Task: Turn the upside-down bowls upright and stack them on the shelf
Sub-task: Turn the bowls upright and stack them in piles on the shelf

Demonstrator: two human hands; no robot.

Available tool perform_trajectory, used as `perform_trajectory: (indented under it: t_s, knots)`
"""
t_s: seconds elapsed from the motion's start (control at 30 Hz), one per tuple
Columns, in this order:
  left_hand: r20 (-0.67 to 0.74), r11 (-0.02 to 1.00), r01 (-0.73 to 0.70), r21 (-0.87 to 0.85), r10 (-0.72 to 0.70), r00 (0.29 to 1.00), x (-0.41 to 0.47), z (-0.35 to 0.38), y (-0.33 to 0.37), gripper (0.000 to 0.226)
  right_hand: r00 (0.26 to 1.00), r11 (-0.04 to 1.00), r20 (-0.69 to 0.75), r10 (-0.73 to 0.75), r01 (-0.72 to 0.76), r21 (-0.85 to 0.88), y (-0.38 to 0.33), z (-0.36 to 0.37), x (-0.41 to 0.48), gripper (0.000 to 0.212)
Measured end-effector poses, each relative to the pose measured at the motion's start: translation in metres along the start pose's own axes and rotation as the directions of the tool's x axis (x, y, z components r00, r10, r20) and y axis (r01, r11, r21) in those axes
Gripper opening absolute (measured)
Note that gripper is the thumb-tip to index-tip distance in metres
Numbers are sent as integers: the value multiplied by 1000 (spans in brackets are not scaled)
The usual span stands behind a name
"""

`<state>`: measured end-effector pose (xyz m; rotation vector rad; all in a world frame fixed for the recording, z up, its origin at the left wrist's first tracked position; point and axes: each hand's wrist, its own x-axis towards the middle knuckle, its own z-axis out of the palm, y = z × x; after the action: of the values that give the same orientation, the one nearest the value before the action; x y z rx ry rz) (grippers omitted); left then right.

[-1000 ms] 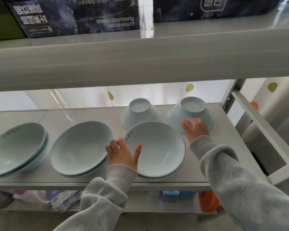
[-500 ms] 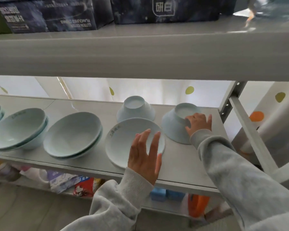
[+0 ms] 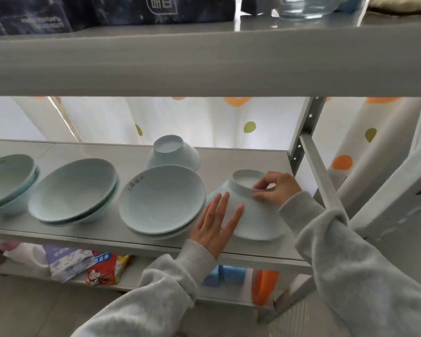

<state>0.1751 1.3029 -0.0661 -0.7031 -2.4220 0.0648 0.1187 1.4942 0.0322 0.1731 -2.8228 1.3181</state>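
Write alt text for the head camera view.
Both hands grip an upside-down bowl on a shelf: right hand at its foot ring, left hand on its side. Upright bowl stacks sit left; another upside-down bowl behind.

I am reading white characters, partly cut off, on the dark box (image 3: 156, 8) on the top shelf; fine print on the dark carton (image 3: 34, 18) beside it is blurring. Blue lettering on the upright bowl (image 3: 161, 198) rim and white characters on the snack packet (image 3: 105, 261) below are staying illegible.
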Motion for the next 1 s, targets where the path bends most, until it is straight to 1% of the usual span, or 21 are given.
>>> perform_trajectory:
  t_s: [0.07, 0.1, 0.13, 0.23, 0.3, 0.33, 0.37, 0.43, 0.47, 0.5, 0.53, 0.57, 0.63, 0.7, 0.77, 0.87, 0.93, 1.0]
  knots:
    - [-81, 999, 27, -26, -29, 996, 11, -2, 0, 63, 999, 995, 11, 33, -34, 98, -2, -11, -5, 11]
    - [-106, 999, 32, -26, -34, 994, 17, -5, -1, 49, 999, 991, 10, 46, -47, 125, -3, -14, -6, 11]
    - [-129, 999, 28, -22, -30, 991, 22, -8, -3, 41, 998, 987, 1, 60, -60, 147, -3, -17, -7, 11]
    - [-231, 995, 11, -101, -35, 972, 45, -16, -9, 35, 994, 975, -56, 95, -81, 205, 0, -22, -5, 11]
    - [-302, 992, 1, -123, -39, 953, 68, -24, -13, 27, 987, 968, -131, 90, -56, 245, 0, -24, -3, 19]
    - [-294, 991, 5, -136, -45, 955, 80, -30, -16, 26, 979, 958, -179, 100, -46, 285, 1, -26, -1, 24]
    - [-258, 987, 18, -157, -59, 964, 91, -34, -19, 33, 964, 940, -229, 137, -54, 336, 1, -28, 1, 28]
    - [-76, 981, 74, -177, -89, 993, 109, -44, -24, 54, 911, 895, -307, 275, -126, 428, 6, -30, 5, 38]
    - [23, 983, 111, -149, -109, 994, 115, -49, -26, 55, 883, 869, -317, 345, -173, 464, 9, -30, 8, 45]
    - [110, 981, 148, -122, -135, 985, 119, -54, -30, 45, 861, 834, -300, 412, -223, 504, 11, -27, 9, 52]
    - [177, 972, 200, -123, -176, 968, 126, -58, -29, 31, 837, 787, -271, 476, -268, 555, 15, -27, 8, 57]
    - [235, 957, 261, -125, -227, 945, 132, -58, -29, 23, 814, 741, -237, 531, -309, 597, 19, -26, 8, 62]
    - [311, 928, 356, -114, -307, 900, 137, -55, -34, 25, 754, 667, -179, 632, -412, 621, 27, -21, 5, 67]
    - [357, 892, 426, -150, -353, 865, 144, -49, -35, 27, 681, 622, -164, 714, -509, 596, 39, -20, 0, 67]
    - [430, 827, 523, -209, -402, 808, 150, -40, -37, 27, 641, 587, -147, 754, -554, 591, 46, -16, -5, 68]
    - [540, 716, 641, -277, -436, 720, 153, -26, -41, 26, 611, 552, -139, 779, -564, 614, 48, -15, -8, 65]
    - [580, 649, 692, -316, -445, 683, 154, -16, -46, 26, 598, 528, -136, 790, -550, 647, 45, -19, -4, 57]
    - [614, 597, 736, -320, -461, 641, 157, -8, -51, 25, 618, 541, -151, 772, -512, 667, 41, -25, 1, 45]
